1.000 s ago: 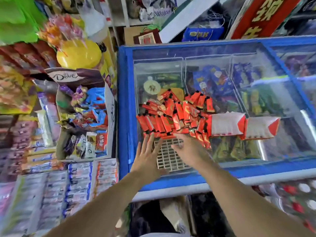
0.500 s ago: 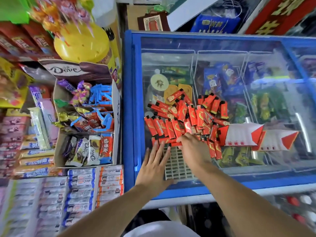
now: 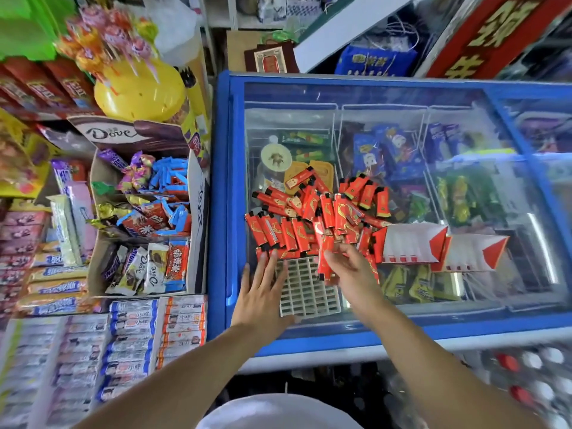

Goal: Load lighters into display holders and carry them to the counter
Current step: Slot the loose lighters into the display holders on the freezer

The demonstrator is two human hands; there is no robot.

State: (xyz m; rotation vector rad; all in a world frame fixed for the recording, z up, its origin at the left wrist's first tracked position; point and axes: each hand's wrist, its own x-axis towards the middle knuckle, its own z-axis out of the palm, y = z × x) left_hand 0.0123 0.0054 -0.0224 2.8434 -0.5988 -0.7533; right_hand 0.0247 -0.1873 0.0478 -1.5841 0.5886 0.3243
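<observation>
My left hand (image 3: 263, 294) is lying flat with straight, spread fingers on the left edge of the white grid holder (image 3: 308, 289), pressing it onto the glass lid of the blue freezer (image 3: 221, 187) that is serving as my worktop. My right hand (image 3: 348, 267) is pinching one red lighter (image 3: 325, 258) held upright, its lower end hanging just above the holder's upper right cells; the other fingers are loosely spread. The holder's slots that I can see are looking dark; I cannot tell whether any are filled. The pile of red lighters (image 3: 315, 212) is sitting on the glass just beyond the holder, some in a rough row along its far edge, the rest heaped loosely. Two red-and-white cartons (image 3: 411, 243) are lying on their sides to the right of the pile, touching it. Left of the freezer, a Dove chocolate box (image 3: 198, 193) is standing open with wrapped sweets, and a yellow lollipop stand (image 3: 139, 88) is sitting behind it.
</observation>
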